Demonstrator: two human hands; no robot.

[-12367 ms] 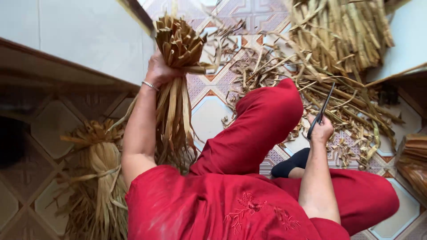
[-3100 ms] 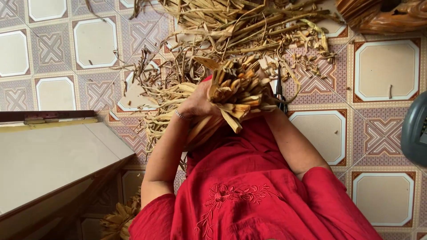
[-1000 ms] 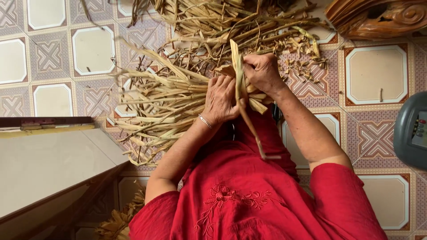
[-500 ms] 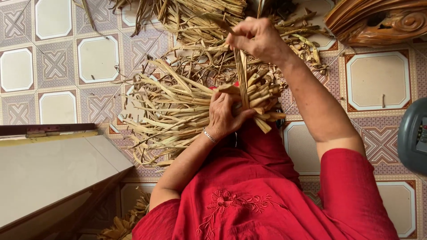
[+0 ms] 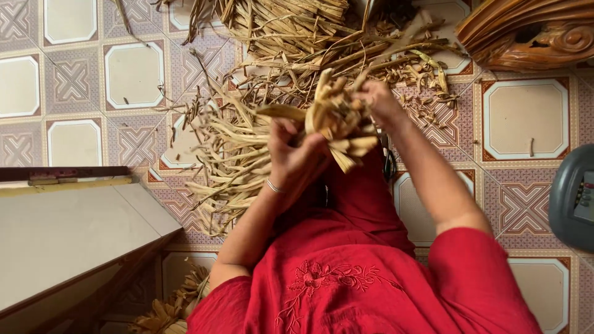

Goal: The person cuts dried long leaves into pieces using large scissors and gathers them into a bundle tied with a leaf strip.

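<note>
— Patterned floor tiles [image 5: 133,74] are seen from above, strewn with dry leaf strips [image 5: 229,154]; a larger pile [image 5: 291,25] lies farther off, carved wooden furniture [image 5: 526,31] stands at the upper right, a pale table top [image 5: 68,229] at the lower left and a grey device [image 5: 575,198] at the right edge.

— Where is the bundle held?

— A bundle of dried leaves [image 5: 334,117] is gripped between both hands, above the lap in red cloth [image 5: 352,198]. The left hand [image 5: 294,151] is closed around its near side, fingers curled tight on the stalks. The right hand [image 5: 380,102] is wrapped on the far side; how far its fingers are closed cannot be told, since they are hidden by the leaves.

— How does it lie?

— The cut ends are pointed up and toward the right hand, while the long loose tails trail down to the left, over the floor. The left hand is the nearer one to the body of the bundle.

— What has changed?

— Half a second ago the right hand was raised high, drawing a single strip upward. It is now lowered onto the bundle, and that strip is no longer seen stretched.
</note>
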